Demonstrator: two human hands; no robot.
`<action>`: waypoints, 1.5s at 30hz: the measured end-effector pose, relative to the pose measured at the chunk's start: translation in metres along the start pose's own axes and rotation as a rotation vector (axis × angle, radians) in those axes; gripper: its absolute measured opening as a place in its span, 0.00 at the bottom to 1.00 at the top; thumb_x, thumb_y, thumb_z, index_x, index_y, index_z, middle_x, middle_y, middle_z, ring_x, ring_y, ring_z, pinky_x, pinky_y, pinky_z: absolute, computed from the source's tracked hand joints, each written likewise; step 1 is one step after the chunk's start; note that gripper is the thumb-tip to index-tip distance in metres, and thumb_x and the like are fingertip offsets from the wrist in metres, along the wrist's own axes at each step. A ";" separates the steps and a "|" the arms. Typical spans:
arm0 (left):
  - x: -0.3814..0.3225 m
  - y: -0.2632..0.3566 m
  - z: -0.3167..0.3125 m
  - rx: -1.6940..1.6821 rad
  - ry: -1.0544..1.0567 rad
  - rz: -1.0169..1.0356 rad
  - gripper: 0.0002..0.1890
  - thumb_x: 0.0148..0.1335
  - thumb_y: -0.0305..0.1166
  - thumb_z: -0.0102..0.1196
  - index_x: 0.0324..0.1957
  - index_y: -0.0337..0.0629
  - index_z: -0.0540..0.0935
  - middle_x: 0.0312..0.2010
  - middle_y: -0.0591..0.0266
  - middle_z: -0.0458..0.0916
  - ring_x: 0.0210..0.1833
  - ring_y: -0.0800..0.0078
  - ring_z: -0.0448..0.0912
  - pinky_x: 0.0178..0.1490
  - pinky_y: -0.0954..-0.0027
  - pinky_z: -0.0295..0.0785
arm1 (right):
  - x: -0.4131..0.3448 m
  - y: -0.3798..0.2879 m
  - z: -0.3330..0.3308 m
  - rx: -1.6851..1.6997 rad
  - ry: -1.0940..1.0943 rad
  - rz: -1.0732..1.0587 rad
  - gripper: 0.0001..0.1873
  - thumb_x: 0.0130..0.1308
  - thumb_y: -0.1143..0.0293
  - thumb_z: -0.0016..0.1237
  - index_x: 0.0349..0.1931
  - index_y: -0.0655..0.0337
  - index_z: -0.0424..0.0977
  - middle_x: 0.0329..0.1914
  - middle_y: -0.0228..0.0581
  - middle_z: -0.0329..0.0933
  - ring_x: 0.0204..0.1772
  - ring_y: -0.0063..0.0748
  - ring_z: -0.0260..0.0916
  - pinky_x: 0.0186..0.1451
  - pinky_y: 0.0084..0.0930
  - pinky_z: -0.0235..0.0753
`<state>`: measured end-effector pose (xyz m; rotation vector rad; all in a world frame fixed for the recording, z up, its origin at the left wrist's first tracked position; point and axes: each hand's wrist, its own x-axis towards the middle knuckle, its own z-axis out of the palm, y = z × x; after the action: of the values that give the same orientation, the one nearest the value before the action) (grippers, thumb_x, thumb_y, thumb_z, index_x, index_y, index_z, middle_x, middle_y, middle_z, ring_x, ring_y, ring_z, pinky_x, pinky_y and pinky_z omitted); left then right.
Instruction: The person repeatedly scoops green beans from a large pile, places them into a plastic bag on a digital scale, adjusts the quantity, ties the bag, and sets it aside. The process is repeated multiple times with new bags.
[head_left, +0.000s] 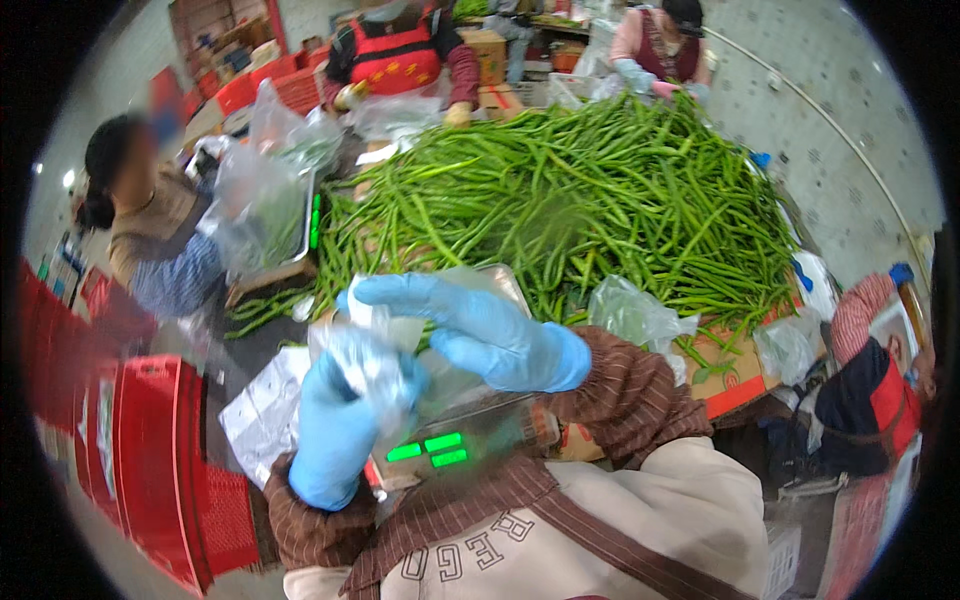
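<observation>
My left hand (341, 427), in a blue glove, is closed on the gathered plastic of a clear bag (367, 367). My right hand (487, 330), also gloved in blue, reaches over from the right with its fingers bent around a small white piece (367, 304), whose kind I cannot tell, just above the gathered plastic. Both hands are over the metal pan of a digital scale (506, 289) with a green lit display. Beyond the scale lies a large heap of long green peppers (570, 195). Some green shows through the plastic under my hands.
Red plastic crates (161, 450) stand at the left. A second scale (307, 225) bears a filled plastic bag (262, 202). Loose plastic bags (630, 311) lie right of my scale, by a cardboard sheet (727, 375). Several people are around the table.
</observation>
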<state>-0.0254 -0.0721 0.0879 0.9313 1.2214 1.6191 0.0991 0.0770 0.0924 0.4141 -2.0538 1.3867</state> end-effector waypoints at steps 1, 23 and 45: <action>-0.001 0.004 -0.002 -0.019 -0.138 -0.041 0.14 0.50 0.22 0.63 0.40 0.40 0.76 0.34 0.67 0.78 0.35 0.77 0.77 0.39 0.75 0.73 | -0.001 0.004 0.004 0.063 0.077 0.030 0.30 0.60 0.74 0.37 0.65 0.67 0.56 0.60 0.48 0.68 0.63 0.40 0.64 0.66 0.32 0.60; 0.077 -0.043 -0.101 0.424 0.077 -0.116 0.11 0.50 0.20 0.50 0.37 0.34 0.81 0.33 0.58 0.81 0.40 0.72 0.77 0.47 0.73 0.71 | -0.065 0.007 0.002 0.572 0.173 0.191 0.13 0.66 0.76 0.42 0.49 0.64 0.73 0.48 0.47 0.74 0.60 0.44 0.66 0.67 0.40 0.58; 0.029 -0.065 -0.043 0.876 -0.201 0.379 0.28 0.54 0.36 0.58 0.59 0.46 0.71 0.53 0.52 0.75 0.58 0.59 0.72 0.58 0.67 0.67 | -0.042 0.008 0.012 0.056 0.313 0.286 0.12 0.63 0.63 0.50 0.37 0.63 0.70 0.42 0.44 0.72 0.46 0.36 0.70 0.53 0.31 0.68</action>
<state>-0.0617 -0.0499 0.0158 1.9111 1.7084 1.1797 0.1224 0.0657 0.0567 -0.0779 -1.8678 1.5653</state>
